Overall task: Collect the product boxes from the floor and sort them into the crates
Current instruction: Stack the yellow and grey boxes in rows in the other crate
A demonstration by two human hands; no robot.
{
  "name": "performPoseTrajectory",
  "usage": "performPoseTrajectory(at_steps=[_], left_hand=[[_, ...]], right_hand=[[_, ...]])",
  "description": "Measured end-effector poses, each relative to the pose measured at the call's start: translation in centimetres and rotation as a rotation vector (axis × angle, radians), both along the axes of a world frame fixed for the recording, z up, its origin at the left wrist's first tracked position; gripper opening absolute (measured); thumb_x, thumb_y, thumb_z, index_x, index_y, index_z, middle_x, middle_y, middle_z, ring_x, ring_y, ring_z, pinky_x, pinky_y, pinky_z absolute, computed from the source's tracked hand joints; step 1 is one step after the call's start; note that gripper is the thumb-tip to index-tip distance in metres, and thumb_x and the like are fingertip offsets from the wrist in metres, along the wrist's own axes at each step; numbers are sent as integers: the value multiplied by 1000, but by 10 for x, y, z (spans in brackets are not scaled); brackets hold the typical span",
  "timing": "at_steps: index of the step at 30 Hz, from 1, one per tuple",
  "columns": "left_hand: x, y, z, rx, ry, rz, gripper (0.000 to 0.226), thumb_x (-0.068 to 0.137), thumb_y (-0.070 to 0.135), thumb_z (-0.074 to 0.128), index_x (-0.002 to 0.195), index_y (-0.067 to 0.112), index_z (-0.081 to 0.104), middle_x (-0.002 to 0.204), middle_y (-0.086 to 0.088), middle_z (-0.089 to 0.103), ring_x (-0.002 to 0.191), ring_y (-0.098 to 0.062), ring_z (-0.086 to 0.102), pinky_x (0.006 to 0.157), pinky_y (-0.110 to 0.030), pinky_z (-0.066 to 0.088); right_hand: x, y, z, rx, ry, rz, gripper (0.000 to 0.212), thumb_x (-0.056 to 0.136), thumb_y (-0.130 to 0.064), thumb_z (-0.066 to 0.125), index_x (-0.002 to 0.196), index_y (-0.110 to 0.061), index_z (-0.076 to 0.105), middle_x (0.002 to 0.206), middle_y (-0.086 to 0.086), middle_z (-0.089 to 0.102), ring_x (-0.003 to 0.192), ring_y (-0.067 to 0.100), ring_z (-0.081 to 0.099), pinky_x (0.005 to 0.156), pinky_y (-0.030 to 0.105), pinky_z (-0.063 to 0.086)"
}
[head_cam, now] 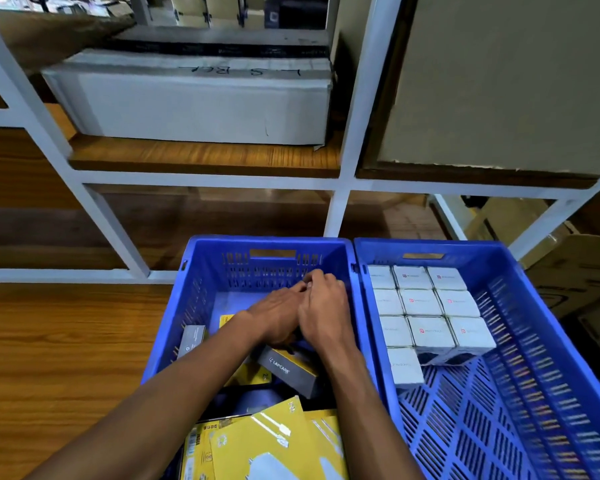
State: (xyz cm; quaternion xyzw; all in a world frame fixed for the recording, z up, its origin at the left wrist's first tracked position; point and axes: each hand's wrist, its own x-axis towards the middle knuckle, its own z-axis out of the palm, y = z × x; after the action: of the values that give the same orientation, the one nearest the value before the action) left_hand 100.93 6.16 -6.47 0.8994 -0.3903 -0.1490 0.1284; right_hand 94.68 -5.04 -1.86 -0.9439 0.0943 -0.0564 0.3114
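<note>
Two blue plastic crates stand side by side on the floor. The left crate point(274, 268) holds a grey Lapcare box point(288, 370), a small grey box point(193, 337) against its left wall and yellow packs point(267, 441) at the near end. In the right crate point(430, 245), white product boxes point(423, 301) are packed in neat rows at the far end. My left hand point(278, 313) and my right hand point(323, 306) are pressed together inside the left crate near its far wall, fingers curled. Whatever lies under them is hidden.
A white metal rack with wooden shelves rises just behind the crates. A long white carton point(201, 105) lies on its middle shelf and a big beige carton point(499, 81) on the right. Brown cartons point(575, 271) crowd the right side. Wooden floor point(66, 358) lies to the left.
</note>
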Motion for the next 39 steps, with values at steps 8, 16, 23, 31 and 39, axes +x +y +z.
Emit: performPoseTrajectory(at_steps=[8, 16, 23, 31, 39], left_hand=[[4, -6, 16, -59, -276, -8, 34, 101, 38, 60, 133, 28, 54, 125, 6, 54, 90, -7, 34, 76, -29, 32], [8, 44, 20, -4, -452, 44, 53, 88, 41, 71, 137, 33, 53, 130, 8, 51, 110, -20, 49, 79, -36, 47], [-4, 85, 30, -523, -81, 452, 41, 96, 49, 70, 132, 31, 64, 115, 16, 56, 107, -2, 56, 91, -26, 49], [-6, 92, 35, -687, 152, 636, 47, 92, 59, 64, 131, 33, 68, 121, 17, 66, 105, -2, 65, 83, -28, 54], [-3, 90, 46, -822, 49, 556, 37, 90, 49, 77, 125, 41, 69, 118, 20, 68, 118, -8, 61, 101, -42, 52]], right_hand=[[-1, -1, 0, 106, 107, -38, 51, 93, -7, 54, 142, -16, 44, 145, 11, 46, 130, 28, 47, 112, 44, 45], [2, -10, 11, 328, 179, -36, 57, 97, -18, 56, 150, -16, 37, 142, 15, 55, 126, 31, 54, 100, 38, 45], [1, -10, 12, 395, 96, -2, 69, 86, -5, 70, 148, -20, 42, 149, 3, 54, 135, 20, 52, 100, 19, 37], [8, -15, 0, 513, 252, -39, 46, 101, -12, 60, 143, -25, 47, 118, -5, 68, 115, 23, 66, 101, 45, 54], [10, -5, 3, 926, 366, -187, 50, 97, -73, 47, 129, -35, 57, 126, -3, 65, 112, 31, 66, 100, 54, 56]])
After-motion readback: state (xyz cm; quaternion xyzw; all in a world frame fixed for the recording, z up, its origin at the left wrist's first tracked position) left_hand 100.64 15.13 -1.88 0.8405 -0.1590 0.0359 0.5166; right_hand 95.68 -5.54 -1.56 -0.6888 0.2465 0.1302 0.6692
